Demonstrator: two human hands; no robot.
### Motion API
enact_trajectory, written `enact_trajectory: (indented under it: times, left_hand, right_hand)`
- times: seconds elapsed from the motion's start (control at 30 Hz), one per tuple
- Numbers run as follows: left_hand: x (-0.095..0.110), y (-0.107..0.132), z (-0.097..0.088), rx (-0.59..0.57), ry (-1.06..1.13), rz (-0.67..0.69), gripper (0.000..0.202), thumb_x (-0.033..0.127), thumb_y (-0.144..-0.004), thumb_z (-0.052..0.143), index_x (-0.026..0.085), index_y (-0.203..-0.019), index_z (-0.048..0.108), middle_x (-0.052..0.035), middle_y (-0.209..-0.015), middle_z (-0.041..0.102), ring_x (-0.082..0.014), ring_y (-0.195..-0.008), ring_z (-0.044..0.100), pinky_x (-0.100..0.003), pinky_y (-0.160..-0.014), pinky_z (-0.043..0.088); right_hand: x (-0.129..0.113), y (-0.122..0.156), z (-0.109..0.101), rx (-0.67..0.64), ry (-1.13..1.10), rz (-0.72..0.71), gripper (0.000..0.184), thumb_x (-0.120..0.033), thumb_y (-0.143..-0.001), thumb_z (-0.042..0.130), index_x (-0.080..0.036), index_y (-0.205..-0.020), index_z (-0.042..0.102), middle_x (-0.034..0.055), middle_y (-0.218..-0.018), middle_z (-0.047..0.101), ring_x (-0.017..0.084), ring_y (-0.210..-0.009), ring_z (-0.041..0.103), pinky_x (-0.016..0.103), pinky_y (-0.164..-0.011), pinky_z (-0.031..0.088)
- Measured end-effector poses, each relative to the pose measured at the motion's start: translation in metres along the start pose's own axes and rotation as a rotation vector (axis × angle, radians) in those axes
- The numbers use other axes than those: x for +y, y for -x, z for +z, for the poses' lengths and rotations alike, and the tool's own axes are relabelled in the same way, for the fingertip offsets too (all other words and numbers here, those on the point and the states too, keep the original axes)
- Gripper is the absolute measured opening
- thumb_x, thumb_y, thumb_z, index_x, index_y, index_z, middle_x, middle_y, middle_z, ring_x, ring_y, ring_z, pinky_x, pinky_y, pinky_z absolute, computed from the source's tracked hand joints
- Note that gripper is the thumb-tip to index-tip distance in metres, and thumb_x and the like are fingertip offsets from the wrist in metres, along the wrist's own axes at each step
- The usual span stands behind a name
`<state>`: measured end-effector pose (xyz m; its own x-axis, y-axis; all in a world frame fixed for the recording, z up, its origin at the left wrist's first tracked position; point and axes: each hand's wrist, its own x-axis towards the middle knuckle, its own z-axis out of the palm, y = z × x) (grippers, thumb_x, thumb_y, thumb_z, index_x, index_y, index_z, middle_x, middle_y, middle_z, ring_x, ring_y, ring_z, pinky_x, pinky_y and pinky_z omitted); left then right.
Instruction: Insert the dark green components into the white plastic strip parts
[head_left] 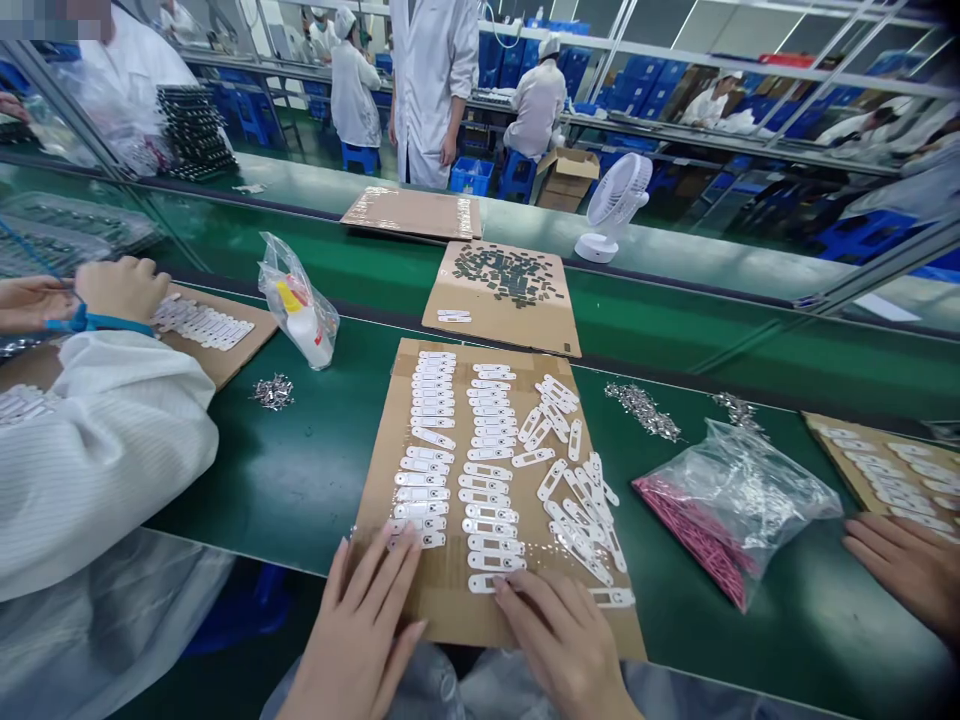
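Green conveyor bench (pixel 300 470) carried a cardboard sheet (pixel 373 500) of white tags: neat columns (pixel 433 420) filled its left and middle, while a loose heap (pixel 577 510) remained at right. Left hand (pixel 360 630) lay open, fingers spread, at the sheet's near edge; right hand (pixel 559 640), also empty, touched the lowest tag (pixel 480 583).

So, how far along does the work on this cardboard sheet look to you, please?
Done: two neat columns of white strips lie on the cardboard sheet. In hand: the left hand and right hand rest at the columns' lower ends. Left: a loose heap of strips at the sheet's right.
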<state>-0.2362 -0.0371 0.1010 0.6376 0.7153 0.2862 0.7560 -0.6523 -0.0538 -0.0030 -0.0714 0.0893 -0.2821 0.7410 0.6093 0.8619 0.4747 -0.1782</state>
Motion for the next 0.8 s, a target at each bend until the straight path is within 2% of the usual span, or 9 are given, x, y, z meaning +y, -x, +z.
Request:
enact_trajectory:
  times: [0.17,0.3,0.43,0.57,0.63,0.7,0.8]
  left_hand:
    - [-0.008,0.003,0.004,-0.042,-0.018,-0.001,0.060,0.044,-0.093,0.042,0.011,-0.142,0.033,-0.0045,-0.146,0.040,-0.0218,-0.140,0.022,-0.042,-0.117,-0.004]
    - [-0.010,0.002,0.003,-0.043,-0.012,-0.003,0.062,0.047,-0.093,0.040,0.010,-0.142,0.033,-0.0054,-0.147,0.040,-0.0225,-0.141,0.022,-0.041,-0.117,-0.004]
    - [-0.006,0.003,-0.005,-0.029,0.034,0.047,0.060,0.043,-0.093,0.042,0.011,-0.142,0.033,-0.0035,-0.147,0.040,-0.0218,-0.141,0.021,-0.042,-0.117,-0.003]
    - [0.009,-0.001,-0.013,0.004,0.095,0.149,0.047,0.030,-0.093,0.040,0.018,-0.139,0.040,0.0026,-0.144,0.043,-0.0180,-0.137,0.029,-0.041,-0.118,-0.001]
    - [0.018,-0.006,-0.012,0.019,0.108,0.229,0.043,0.026,-0.094,0.038,0.022,-0.136,0.045,0.0057,-0.144,0.043,-0.0158,-0.134,0.034,-0.037,-0.119,0.005]
    - [0.027,-0.011,-0.009,0.032,0.118,0.321,0.041,0.027,-0.094,0.039,0.024,-0.133,0.048,0.0067,-0.143,0.045,-0.0150,-0.131,0.038,-0.034,-0.117,0.016]
    - [0.036,-0.017,-0.005,0.029,0.141,0.438,0.039,0.029,-0.094,0.041,0.024,-0.131,0.050,0.0073,-0.141,0.048,-0.0150,-0.128,0.041,-0.032,-0.112,0.030]
  right_hand:
    - [-0.003,-0.016,-0.004,0.030,0.025,0.007,0.016,-0.008,-0.087,0.054,-0.015,-0.091,0.068,0.0066,-0.081,0.070,0.018,-0.074,0.061,0.030,-0.064,0.045]
    - [-0.001,-0.012,-0.009,0.053,0.034,0.022,0.014,-0.011,-0.083,0.063,-0.015,-0.096,0.067,0.0058,-0.082,0.071,0.017,-0.074,0.063,0.031,-0.064,0.048]
    - [0.004,0.007,-0.015,0.047,0.057,0.107,0.021,-0.013,-0.081,0.067,-0.015,-0.102,0.065,0.0071,-0.087,0.070,0.018,-0.079,0.062,0.032,-0.071,0.051]
    - [0.006,0.022,-0.020,0.063,0.080,0.196,0.028,-0.013,-0.083,0.064,-0.013,-0.111,0.062,0.0094,-0.089,0.068,0.019,-0.081,0.061,0.033,-0.071,0.050]
    - [0.009,0.025,-0.023,0.088,0.107,0.227,0.031,-0.012,-0.084,0.063,-0.012,-0.114,0.060,0.0104,-0.091,0.068,0.021,-0.084,0.060,0.034,-0.072,0.049]
    - [0.016,0.025,-0.027,0.094,0.153,0.260,0.032,-0.013,-0.084,0.063,-0.012,-0.116,0.059,0.0118,-0.096,0.067,0.022,-0.087,0.060,0.035,-0.074,0.048]
    - [0.028,0.019,-0.033,0.087,0.203,0.317,0.024,-0.017,-0.086,0.061,-0.015,-0.110,0.062,0.0112,-0.097,0.066,0.022,-0.087,0.059,0.036,-0.074,0.047]
